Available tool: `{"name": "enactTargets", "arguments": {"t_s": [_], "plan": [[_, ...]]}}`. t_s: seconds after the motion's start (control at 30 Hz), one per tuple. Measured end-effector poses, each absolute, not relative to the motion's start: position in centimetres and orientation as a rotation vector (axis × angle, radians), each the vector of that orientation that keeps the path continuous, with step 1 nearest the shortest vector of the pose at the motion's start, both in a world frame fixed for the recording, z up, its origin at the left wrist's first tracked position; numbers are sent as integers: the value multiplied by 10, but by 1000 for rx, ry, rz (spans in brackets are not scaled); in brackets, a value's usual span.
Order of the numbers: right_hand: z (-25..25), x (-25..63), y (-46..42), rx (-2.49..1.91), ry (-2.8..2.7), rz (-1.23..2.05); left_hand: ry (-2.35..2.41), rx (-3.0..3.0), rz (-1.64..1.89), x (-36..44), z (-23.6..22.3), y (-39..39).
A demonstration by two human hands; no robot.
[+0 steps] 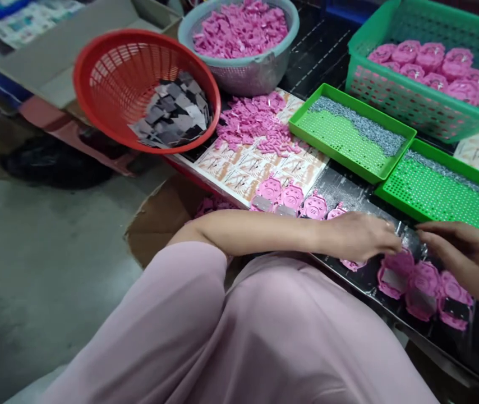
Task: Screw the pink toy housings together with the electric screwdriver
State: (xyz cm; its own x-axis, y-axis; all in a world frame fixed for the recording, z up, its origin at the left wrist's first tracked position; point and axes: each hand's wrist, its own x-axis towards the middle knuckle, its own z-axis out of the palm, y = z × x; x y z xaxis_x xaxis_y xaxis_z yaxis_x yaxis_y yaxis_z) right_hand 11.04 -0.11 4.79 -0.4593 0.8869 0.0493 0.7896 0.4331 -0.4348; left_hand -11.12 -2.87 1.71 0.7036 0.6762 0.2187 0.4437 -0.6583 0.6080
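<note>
My left hand point(359, 235) lies palm down on the dark work surface point(340, 188), fingers together over a pink plastic shell point(394, 273); whether it grips anything is hidden. My right hand point(470, 261) reaches in from the right with its fingers stretched toward the left hand's fingertips, just above a row of pink shells point(424, 289) with grey plates in them. Three more pink shells point(290, 197) stand in a row behind my left forearm.
A red basket point(109, 67) holds several grey plates. A grey bowl point(243, 70) is full of small pink parts, with a loose pile point(256, 120) below it. Two green trays point(349, 134) hold tiny metal pieces. A green crate point(391, 84) holds pink shells.
</note>
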Motion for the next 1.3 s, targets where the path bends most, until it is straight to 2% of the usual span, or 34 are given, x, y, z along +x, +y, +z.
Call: {"name": "enactTargets", "arguments": {"t_s": [0.17,0.3,0.4,0.5,0.6,0.73,0.87,1.0,1.2,1.3], "plan": [[65,61,-22,-916,-2601,81,865,1635,847,-148,18,-20],[60,30,-16,-690,-2650,-129,923,1610,788,-166,23,-28],[57,18,-12,-661,-2728,-68,989,1790,674,-180,34,-32],[56,20,-10,-732,-2736,66,1237,2123,401,-206,44,-22],[56,39,-8,-960,-2591,126,1786,2343,109,-246,44,-2],[56,81,-14,-1307,-2300,322,2044,2330,-54,-286,26,19],[54,118,-29,-1608,-1933,622,2029,2406,84,-308,-3,33],[46,151,-46,-1741,-1768,682,1679,2608,747,-320,-14,38],[32,181,-61,-1764,-1687,646,1713,2590,628,-254,20,23],[28,179,-52,-1736,-1758,714,1343,2681,546,-190,28,10]]}}
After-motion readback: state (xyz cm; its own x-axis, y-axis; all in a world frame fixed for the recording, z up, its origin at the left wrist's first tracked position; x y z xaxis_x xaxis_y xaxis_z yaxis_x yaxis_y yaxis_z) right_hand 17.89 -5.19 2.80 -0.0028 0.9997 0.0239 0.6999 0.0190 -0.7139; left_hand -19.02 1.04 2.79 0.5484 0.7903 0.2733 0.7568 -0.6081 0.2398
